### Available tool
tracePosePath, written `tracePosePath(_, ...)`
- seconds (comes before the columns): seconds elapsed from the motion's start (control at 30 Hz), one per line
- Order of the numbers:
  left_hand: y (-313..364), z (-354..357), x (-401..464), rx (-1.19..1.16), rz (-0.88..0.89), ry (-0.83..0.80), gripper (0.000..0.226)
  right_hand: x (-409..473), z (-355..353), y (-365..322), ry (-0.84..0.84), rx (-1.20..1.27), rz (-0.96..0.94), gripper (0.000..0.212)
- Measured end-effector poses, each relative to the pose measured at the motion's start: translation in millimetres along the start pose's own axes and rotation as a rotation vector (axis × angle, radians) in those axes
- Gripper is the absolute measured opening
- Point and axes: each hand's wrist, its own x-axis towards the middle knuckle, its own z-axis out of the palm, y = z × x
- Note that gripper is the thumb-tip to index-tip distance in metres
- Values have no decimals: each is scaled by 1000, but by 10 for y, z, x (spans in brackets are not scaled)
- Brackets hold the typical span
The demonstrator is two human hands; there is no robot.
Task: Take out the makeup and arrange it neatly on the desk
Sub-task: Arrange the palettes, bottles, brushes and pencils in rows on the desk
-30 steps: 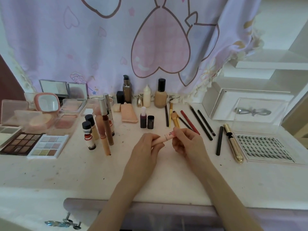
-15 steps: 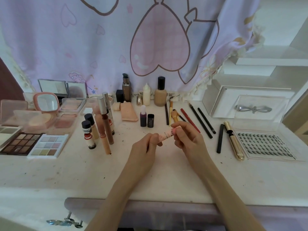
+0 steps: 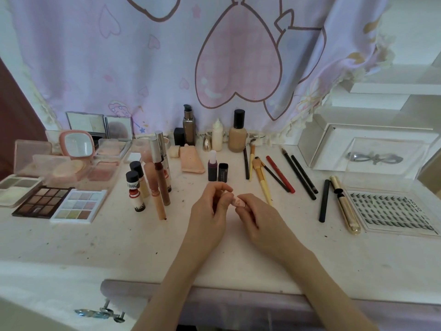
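Observation:
A small pink makeup tube is pinched between both hands just above the middle of the white desk. My left hand grips its left end; my right hand holds its right end, and the fingers hide most of the tube. Makeup is laid out behind: eyeshadow palettes at the left, upright lip tubes, foundation bottles at the back, pencils and brushes to the right.
Open compacts and a pink mirror stand at the far left. A gold mascara, a black pencil and a lash tray lie at the right, behind them a clear box. A curtain hangs behind the desk.
Both hands have kept hold of the pink tube and drawn closer together, so less of the tube shows between the fingers. The desk items have not moved.

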Motion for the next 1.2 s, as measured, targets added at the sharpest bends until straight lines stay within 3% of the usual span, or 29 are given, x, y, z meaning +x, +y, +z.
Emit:
tracePosePath(0.53,-14,-14,7,-11,31,39,22,11,-15,-29,49,-73,-76,24)
tracePosePath(0.83,-69,-6,32,-54,-86,145,14,18,-52,-17,114,196,71,21)
tracePosePath(1.2,-58,-15,29,-34,-118,199,14,17,-64,12,170,256,116,25)
